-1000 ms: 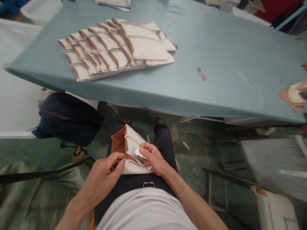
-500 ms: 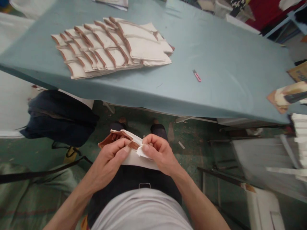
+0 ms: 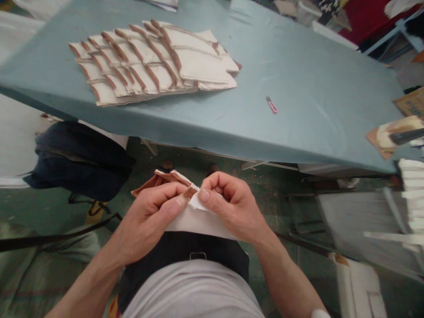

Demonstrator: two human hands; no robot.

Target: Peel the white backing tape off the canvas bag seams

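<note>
Over my lap I hold a cream canvas piece with brown leather trim point(image 3: 188, 218). My left hand point(image 3: 149, 221) pinches its brown-edged corner between thumb and fingers. My right hand point(image 3: 232, 205) is curled closed on the same piece, its thumb pressing a small white paper tab point(image 3: 198, 203) against the fabric. The two thumbs nearly touch. On the blue-grey table point(image 3: 298, 119) ahead lies a fanned stack of several similar cream pieces with brown edges point(image 3: 152, 62).
A small pink utility knife point(image 3: 271, 105) lies on the table's middle. A dark blue bag point(image 3: 79, 161) hangs under the table's left end. Brown and cream pieces point(image 3: 391, 137) sit at the right edge, white stacked items point(image 3: 412, 194) below them. A black strap point(image 3: 49, 238) crosses the floor at left.
Both hands have lifted the canvas piece up off my lap and closed in on its corner. The piece has tilted flatter, and my view has shifted slightly left.
</note>
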